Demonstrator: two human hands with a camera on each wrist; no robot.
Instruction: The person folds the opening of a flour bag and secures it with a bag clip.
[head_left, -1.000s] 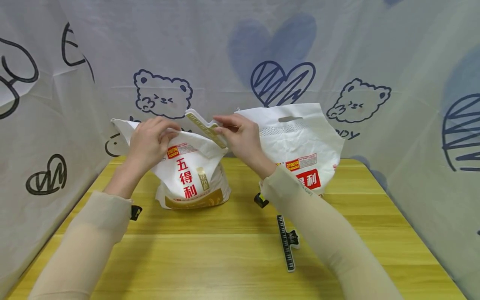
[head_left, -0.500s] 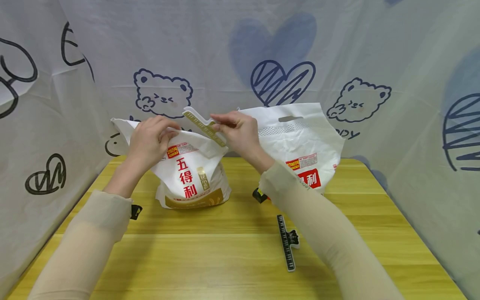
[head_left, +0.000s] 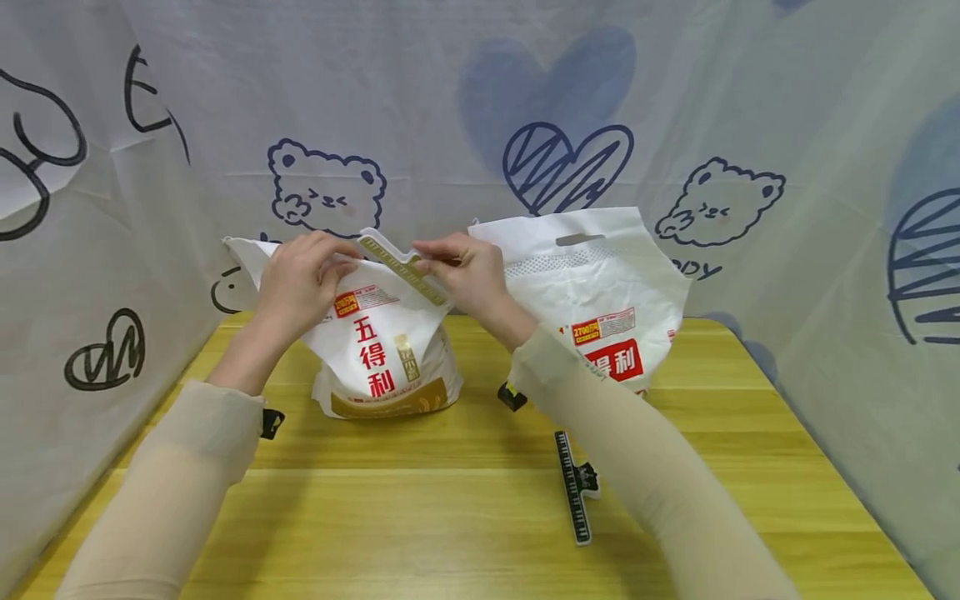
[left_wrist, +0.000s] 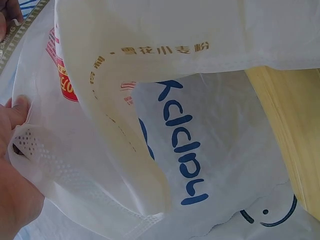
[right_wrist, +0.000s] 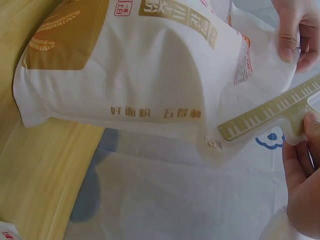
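Observation:
A white flour bag [head_left: 427, 346] with red lettering stands at the left of the table, its top folded over. My left hand [head_left: 303, 275] grips the bag's top edge near the middle, the thumb and fingers pinching it. My right hand [head_left: 471, 275] pinches the handle of a gold and white bag clip [head_left: 405, 271] with a piano-key pattern. In the right wrist view the long clip [right_wrist: 265, 112] lies slanted at the upper corner of the bag [right_wrist: 145, 85]. Whether its jaws are around the bag edge, I cannot tell.
A second white flour bag [head_left: 600, 283] with a handle slot stands at the right, partly behind my right forearm. A black piano-key clip [head_left: 576, 492] lies on the wooden table [head_left: 420, 517] in front. Printed cloth [head_left: 435, 108] hangs behind and at both sides.
My right hand has moved slightly left and down with the gold clip, bringing it lower along the bag's upper right edge. My left hand keeps its grip in the same place.

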